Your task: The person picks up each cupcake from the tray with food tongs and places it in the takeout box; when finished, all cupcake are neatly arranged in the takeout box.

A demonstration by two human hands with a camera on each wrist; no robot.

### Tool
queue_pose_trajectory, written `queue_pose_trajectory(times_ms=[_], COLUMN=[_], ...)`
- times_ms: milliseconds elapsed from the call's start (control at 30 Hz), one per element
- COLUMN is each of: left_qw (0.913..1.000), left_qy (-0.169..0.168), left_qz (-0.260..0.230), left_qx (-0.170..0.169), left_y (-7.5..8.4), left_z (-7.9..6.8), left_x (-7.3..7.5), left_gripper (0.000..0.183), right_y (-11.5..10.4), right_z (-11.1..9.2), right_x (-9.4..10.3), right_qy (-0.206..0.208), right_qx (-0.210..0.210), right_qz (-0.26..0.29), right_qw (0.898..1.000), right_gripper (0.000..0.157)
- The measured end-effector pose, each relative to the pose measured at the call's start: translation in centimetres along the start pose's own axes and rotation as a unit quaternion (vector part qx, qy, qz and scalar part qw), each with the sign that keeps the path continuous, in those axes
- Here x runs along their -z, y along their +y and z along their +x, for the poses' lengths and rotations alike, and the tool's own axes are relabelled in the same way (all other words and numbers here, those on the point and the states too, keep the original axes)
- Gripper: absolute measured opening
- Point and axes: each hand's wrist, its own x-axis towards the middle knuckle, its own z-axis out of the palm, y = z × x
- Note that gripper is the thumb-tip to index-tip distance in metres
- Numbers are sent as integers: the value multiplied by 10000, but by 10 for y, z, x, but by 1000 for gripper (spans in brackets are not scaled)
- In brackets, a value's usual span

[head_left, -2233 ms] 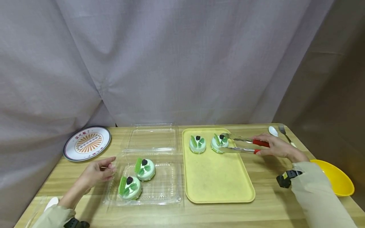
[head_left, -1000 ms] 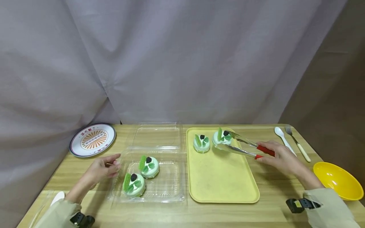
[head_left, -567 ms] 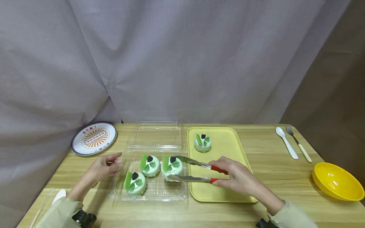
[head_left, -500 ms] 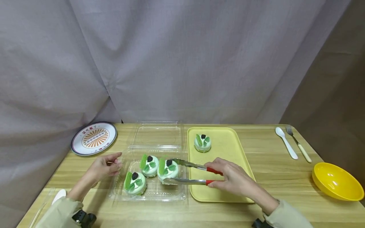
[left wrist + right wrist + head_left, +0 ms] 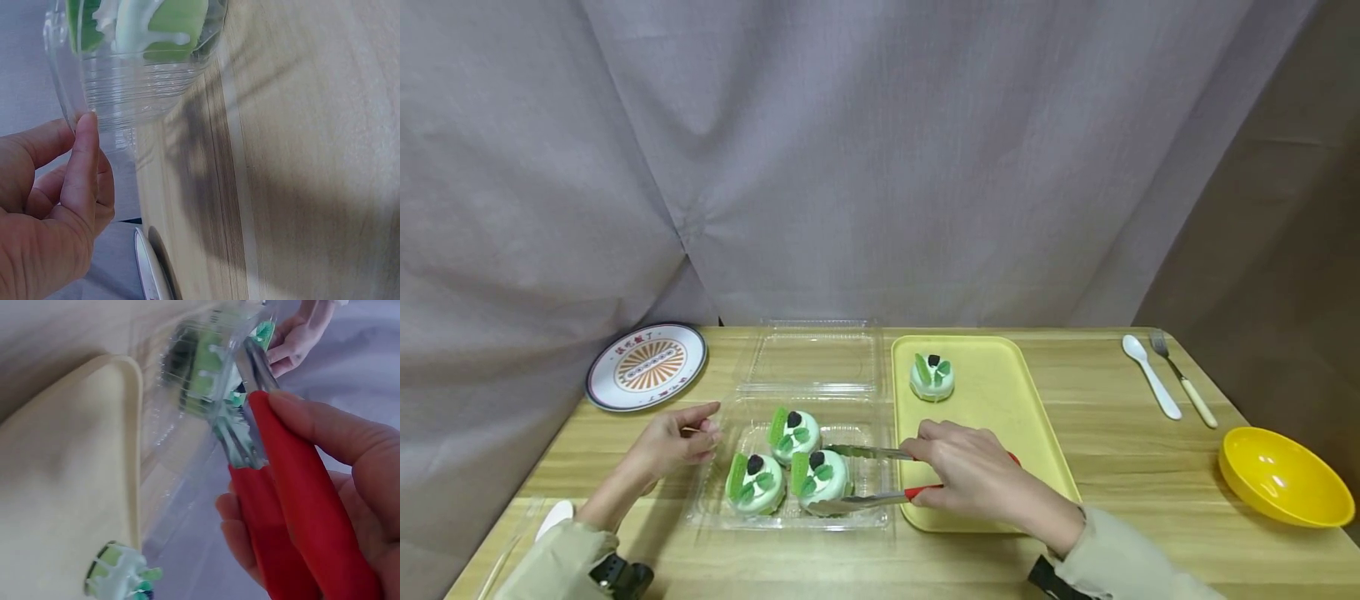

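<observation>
Only the left wrist view clearly shows the left hand [image 5: 50, 231] pinching the box [image 5: 122, 90]. The right hand [image 5: 973, 473] grips tongs [image 5: 872, 501].

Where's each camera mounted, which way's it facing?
Head: on the head, looking forward and down at the table; left grip, right grip and sleeves show.
Left wrist: on that wrist, facing the edge of the clear container; left grip shows.
Right wrist: on that wrist, facing along the tongs toward the clear container; both grips show.
Head and right wrist share the yellow tray.
</observation>
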Motion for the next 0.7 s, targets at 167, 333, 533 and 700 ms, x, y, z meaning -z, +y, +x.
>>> queue_pose_trajectory(times_ms=[167, 333, 533, 700], left_qw=[10000, 10000, 10000, 10000], left_qy=[-22, -18, -30, -18], left_qz=[-47, 7, -21, 49], left_qx=[-1, -14, 3, -19], left_y=[0, -1, -2, -1], left_z=[1, 1, 1, 1], left_x=[0, 1, 1, 1], left_gripper=[62, 61, 61, 61], right_y=[-7, -10, -11, -11], right_z=[4, 7, 13, 17], right_x=[7, 15, 22, 26], right_qy=[-226, -378, -646, -803], right_qx=[69, 75, -36, -75], right_qz=[-282, -357, -185, -108], right_qw=[9993, 9986, 9977, 9967], right_gripper=[34, 29, 30, 32])
